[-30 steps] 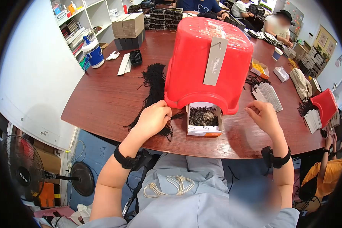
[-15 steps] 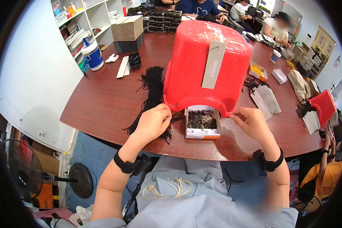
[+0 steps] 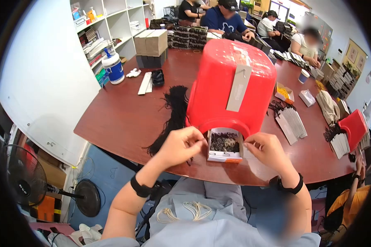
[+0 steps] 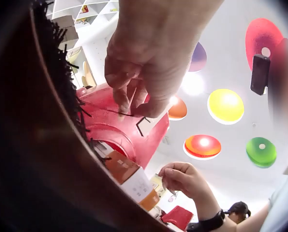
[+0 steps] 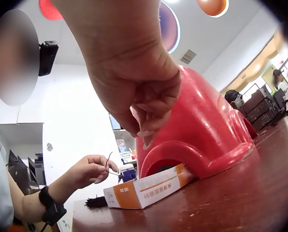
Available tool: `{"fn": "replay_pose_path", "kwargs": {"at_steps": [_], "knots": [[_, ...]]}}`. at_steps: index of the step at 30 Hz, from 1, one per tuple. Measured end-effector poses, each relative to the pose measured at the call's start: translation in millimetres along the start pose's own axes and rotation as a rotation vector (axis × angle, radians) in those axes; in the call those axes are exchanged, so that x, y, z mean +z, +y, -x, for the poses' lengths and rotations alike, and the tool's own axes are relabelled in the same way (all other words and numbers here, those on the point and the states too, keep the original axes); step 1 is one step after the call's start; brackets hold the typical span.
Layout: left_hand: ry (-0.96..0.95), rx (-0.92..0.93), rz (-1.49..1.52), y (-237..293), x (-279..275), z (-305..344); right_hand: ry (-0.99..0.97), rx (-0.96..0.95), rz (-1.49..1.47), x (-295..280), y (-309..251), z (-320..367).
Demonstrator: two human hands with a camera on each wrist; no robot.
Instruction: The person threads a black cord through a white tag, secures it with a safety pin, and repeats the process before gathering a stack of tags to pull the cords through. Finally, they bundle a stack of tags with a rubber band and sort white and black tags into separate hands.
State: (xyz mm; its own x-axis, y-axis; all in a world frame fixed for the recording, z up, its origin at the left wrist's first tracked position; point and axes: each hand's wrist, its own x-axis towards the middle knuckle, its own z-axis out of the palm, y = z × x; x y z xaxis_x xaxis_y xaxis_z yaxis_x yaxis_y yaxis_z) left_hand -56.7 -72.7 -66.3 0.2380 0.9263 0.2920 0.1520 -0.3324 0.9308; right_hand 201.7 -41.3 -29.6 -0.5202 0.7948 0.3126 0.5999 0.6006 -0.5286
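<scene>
My left hand (image 3: 180, 147) pinches a thin black cord (image 5: 110, 157), plain in the right wrist view, with its ends sticking out past the fingertips. Left of that hand lies a bundle of black cords (image 3: 175, 117). An open white-and-orange box (image 3: 225, 159) of small dark pieces (image 3: 224, 142) juts out from the arched opening of an upturned red tub (image 3: 235, 90). Close by the box's right side is my right hand (image 3: 270, 151), its fingers bent toward the thumb; whether anything small is between them cannot be told. A grey tag (image 3: 238, 88) hangs on the tub.
Grey tags (image 3: 291, 124) with black cords lie right of the tub, near a box of yellow pieces (image 3: 284, 94). Stacked cardboard blocks (image 3: 151, 43) and a blue-and-white jug (image 3: 113, 68) stand at the back left. Several people sit around the table.
The head view has tilted up. My left hand has moved right, off the cord bundle toward the box, with a cord pinched. My right hand has come in beside the box.
</scene>
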Motion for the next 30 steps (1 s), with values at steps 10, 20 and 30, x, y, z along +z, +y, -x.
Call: {"fn": "replay_pose_path", "kwargs": {"at_steps": [10, 20, 30], "knots": [[0.136, 0.262, -0.042, 17, 66, -26, -0.092, -0.333, 0.498, 58, 32, -16], [0.346, 0.26, -0.15, 12, 64, -27, 0.014, -0.069, 0.113, 30, 14, -28], [0.335, 0.264, -0.29, 2, 67, -31, -0.12, 0.241, -0.211, 21, 16, -28]]}}
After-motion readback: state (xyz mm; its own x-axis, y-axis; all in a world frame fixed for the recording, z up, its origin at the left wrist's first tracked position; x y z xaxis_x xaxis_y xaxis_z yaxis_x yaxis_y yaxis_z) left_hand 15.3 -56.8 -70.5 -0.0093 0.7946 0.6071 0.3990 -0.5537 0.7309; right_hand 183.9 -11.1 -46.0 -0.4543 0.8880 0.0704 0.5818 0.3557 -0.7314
